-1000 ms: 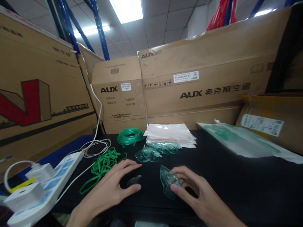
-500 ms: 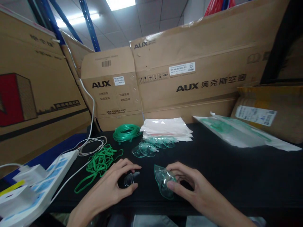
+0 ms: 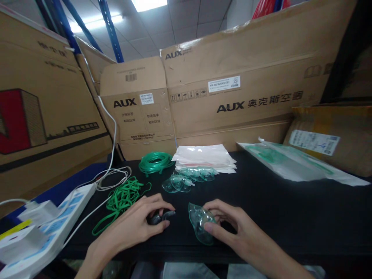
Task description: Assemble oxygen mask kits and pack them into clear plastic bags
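Note:
My left hand (image 3: 142,219) is closed around a small clear plastic piece (image 3: 169,214), held between its thumb and fingertips just above the black tabletop. The fingers cover much of that piece, so its exact kind cannot be told. A clear, green-tinted face mask (image 3: 200,224) is in my right hand (image 3: 229,223), gripped at its right side between thumb and fingers. The two held things are a short gap apart. Beyond them lie several more green-tinted masks (image 3: 178,183). Close to my left wrist is a tangle of green elastic strap (image 3: 124,197).
A coil of green tubing (image 3: 155,162) lies beside a stack of white bags (image 3: 205,157). A power strip (image 3: 58,221) with plugs and white cables is at left. At right, clear bags (image 3: 290,161) rest near a cardboard box (image 3: 334,135). Cardboard panels (image 3: 232,104) wall the back.
My left thumb and fingers have drawn closer together on the clear piece, which has turned and shifted slightly right. My right hand and the mask have barely moved.

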The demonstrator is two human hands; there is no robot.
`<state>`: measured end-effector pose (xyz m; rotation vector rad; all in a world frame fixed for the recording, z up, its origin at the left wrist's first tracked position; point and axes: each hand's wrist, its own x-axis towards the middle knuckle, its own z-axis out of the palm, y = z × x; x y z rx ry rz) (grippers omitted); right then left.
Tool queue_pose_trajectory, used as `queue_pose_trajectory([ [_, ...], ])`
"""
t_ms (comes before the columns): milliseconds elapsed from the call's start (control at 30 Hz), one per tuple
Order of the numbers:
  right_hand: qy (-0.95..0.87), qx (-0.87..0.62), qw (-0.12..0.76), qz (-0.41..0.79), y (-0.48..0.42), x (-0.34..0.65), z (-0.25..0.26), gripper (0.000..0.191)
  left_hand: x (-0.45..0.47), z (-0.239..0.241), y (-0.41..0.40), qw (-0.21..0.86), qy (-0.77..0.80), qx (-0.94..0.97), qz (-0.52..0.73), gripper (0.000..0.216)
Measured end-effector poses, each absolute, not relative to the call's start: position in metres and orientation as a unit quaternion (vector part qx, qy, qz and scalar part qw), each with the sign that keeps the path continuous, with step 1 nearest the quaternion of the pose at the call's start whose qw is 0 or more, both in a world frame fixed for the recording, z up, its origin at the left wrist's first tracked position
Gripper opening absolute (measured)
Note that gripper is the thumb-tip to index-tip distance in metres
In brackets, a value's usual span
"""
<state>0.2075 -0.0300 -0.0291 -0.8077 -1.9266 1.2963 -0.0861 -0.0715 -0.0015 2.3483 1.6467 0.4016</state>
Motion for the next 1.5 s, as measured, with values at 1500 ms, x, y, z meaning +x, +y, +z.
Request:
queue_pose_trajectory([
  [1500, -0.755, -0.317, 0.406, 0.405, -0.03, 0.207, -0.032, 0.022, -0.056, 0.009, -0.065, 0.106, 0.53, 0.822, 0.182, 0.021],
])
